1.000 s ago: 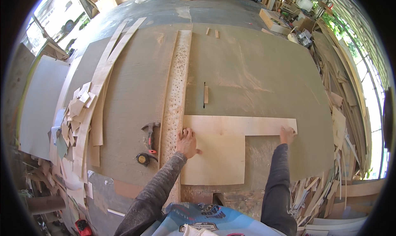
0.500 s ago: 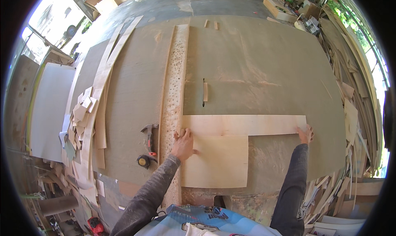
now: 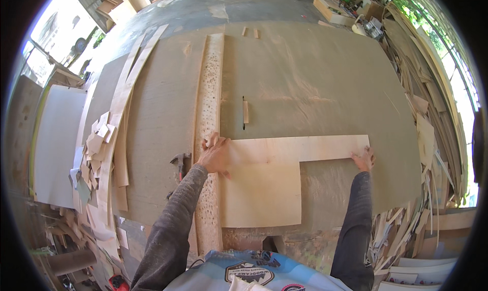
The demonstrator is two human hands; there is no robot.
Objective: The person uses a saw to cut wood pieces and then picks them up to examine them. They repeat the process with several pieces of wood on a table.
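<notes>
- Left hand [image 3: 214, 156], just left of the middle toward 9 o'clock, bends its fingers over the edge of a long speckled strip [image 3: 210, 97] and touches the end of a thin pale board [image 3: 310, 148]. I cannot tell if it is gripping or just pressing.
- Right hand [image 3: 363, 161], at 3 o'clock, has bent fingers at the board's far bottom corner. They touch it — but I cannot tell if they pinch it.
- The thin pale board runs from the middle out toward 3 o'clock, between the two hands.
- A squarish pale sheet [image 3: 262, 197] sits at 6 o'clock, along the board's near edge. Its left side is by the speckled strip.
- A hammer [image 3: 180, 165] lies at 8 o'clock, partly behind the left arm.
- At 12 o'clock, a thin dark stick [image 3: 243, 110] lies beside a little wood piece [image 3: 246, 112] on the big brown table [image 3: 351, 97].
- Small wood scraps [image 3: 96, 143] make a messy heap at 9 o'clock — long pale strips [image 3: 129, 80] reach up toward 10 o'clock.
</notes>
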